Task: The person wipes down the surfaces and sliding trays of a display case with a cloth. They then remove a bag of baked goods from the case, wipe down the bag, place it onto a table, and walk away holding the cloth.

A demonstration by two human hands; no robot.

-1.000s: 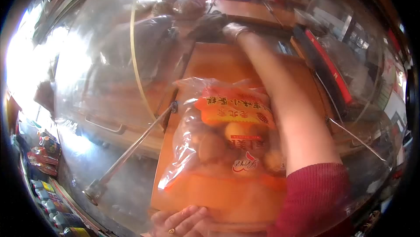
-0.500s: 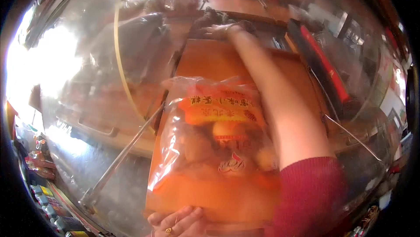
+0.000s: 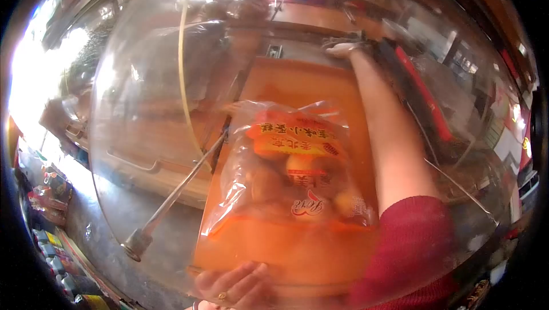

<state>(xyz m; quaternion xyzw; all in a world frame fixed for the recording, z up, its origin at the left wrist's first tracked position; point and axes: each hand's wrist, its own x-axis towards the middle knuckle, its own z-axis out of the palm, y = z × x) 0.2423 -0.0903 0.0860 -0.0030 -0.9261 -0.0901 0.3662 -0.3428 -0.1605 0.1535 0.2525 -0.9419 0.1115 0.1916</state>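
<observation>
An orange board (image 3: pixel 286 255) slopes away in front of me, and a clear plastic bag of small cakes (image 3: pixel 289 167) with red and yellow printing lies on it. My left hand (image 3: pixel 234 287), wearing a ring, curls its fingers over the board's near edge. Stretched out along the right side, my right hand (image 3: pixel 341 50) is at the board's far end. It is closed on a dark grey cloth (image 3: pixel 353 40), though its fingers are small and blurred. Just beyond the far edge shows a small metal fitting (image 3: pixel 275 51).
A curved transparent cover (image 3: pixel 143 132) surrounds the board, with a metal rod (image 3: pixel 183 190) at the left and a thinner rod (image 3: pixel 457 187) at the right. A red strip (image 3: pixel 423 92) runs along the right. Several bottles (image 3: pixel 57 264) stand lower left.
My right hand and the cloth have moved right along the board's far end, uncovering the metal fitting. My left hand stays on the near edge. The view has shifted slightly.
</observation>
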